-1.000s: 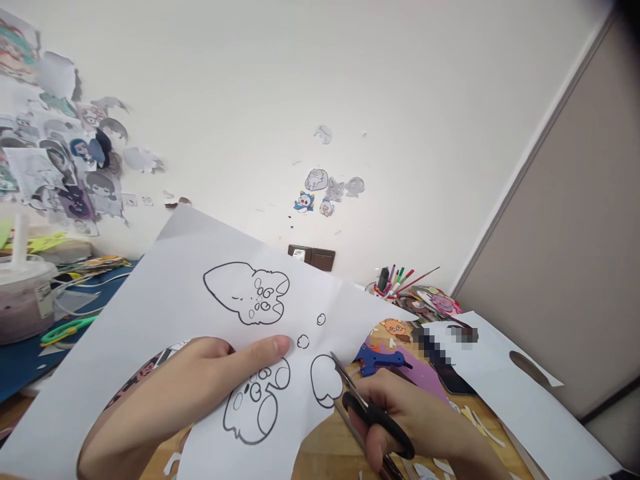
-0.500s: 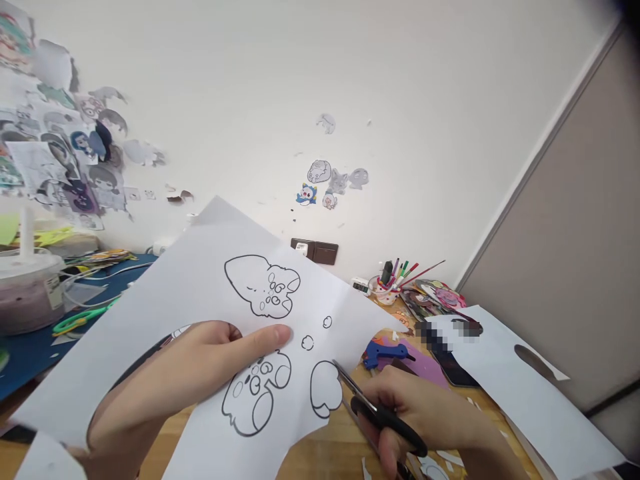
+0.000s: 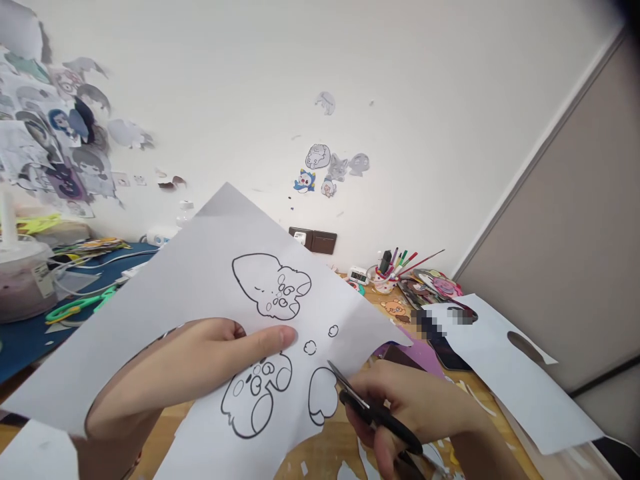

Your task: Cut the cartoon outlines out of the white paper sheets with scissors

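Note:
My left hand (image 3: 215, 357) grips a large white sheet of paper (image 3: 195, 267), thumb on top and fingers behind it. The wrist passes by a curved cut-out opening in the sheet. Black line drawings cover the paper: a pointed-hat figure (image 3: 267, 287), a spotted rounded figure (image 3: 255, 397), two tiny blobs and a paw-like shape (image 3: 323, 398) at the cut right edge. My right hand (image 3: 400, 407) is closed around black-handled scissors (image 3: 367, 407). Their blade tips lie at the top of the paw-like outline. The lower blade is mostly hidden behind the paper.
Paper scraps lie on the wooden table under my right hand. Another cut sheet (image 3: 520, 380) and a phone (image 3: 450, 353) are at the right. A pen cup (image 3: 385, 279) and small clock (image 3: 358, 275) stand by the wall. A drink cup (image 3: 23, 280) and green scissors (image 3: 80, 307) sit left.
The scissors have shifted a little left along the top of the paw-like outline. The sheet has turned slightly, its upper drawing moving right. The view has shifted a little too.

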{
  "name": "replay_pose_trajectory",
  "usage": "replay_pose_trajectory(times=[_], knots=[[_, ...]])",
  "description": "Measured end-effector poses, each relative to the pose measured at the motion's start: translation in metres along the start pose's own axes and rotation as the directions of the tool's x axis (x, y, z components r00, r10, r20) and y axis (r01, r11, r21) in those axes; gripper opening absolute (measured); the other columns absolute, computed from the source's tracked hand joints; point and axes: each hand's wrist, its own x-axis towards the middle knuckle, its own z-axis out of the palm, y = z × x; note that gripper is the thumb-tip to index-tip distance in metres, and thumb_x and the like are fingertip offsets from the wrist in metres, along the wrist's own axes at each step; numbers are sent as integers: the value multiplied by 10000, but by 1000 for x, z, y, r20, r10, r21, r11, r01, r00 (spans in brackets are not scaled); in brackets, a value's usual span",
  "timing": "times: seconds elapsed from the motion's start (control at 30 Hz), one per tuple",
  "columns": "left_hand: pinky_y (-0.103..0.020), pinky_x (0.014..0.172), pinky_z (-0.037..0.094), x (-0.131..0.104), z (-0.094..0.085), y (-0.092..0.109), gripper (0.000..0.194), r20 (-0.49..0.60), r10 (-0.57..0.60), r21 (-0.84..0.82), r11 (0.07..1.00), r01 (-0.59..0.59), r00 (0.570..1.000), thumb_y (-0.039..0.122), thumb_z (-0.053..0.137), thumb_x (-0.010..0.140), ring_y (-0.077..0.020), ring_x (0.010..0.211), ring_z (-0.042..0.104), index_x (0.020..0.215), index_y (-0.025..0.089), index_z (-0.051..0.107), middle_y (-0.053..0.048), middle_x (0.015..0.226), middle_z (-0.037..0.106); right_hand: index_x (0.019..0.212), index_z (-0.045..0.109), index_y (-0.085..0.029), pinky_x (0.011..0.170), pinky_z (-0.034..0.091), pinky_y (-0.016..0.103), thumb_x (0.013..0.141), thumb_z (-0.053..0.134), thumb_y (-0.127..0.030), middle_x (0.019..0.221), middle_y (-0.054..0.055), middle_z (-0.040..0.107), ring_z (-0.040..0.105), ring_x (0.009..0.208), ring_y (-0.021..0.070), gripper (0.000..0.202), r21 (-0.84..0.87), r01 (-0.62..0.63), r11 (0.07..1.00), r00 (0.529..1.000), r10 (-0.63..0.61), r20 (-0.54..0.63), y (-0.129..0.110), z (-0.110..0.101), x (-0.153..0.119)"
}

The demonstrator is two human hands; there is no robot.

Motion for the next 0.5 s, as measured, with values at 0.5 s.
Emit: replay_pose_trajectory(times=[0.5], knots=[[-217,330,112,6,1,5,670,129,40,86,995,-51,991,749,452,643,-74,376,171,444,201,122,58,431,126,588,501,-154,408,287,146,650,754,-347,506,-89,462,405,433,43,325,-80,101,992,995,-99,24,-2,-3,3]])
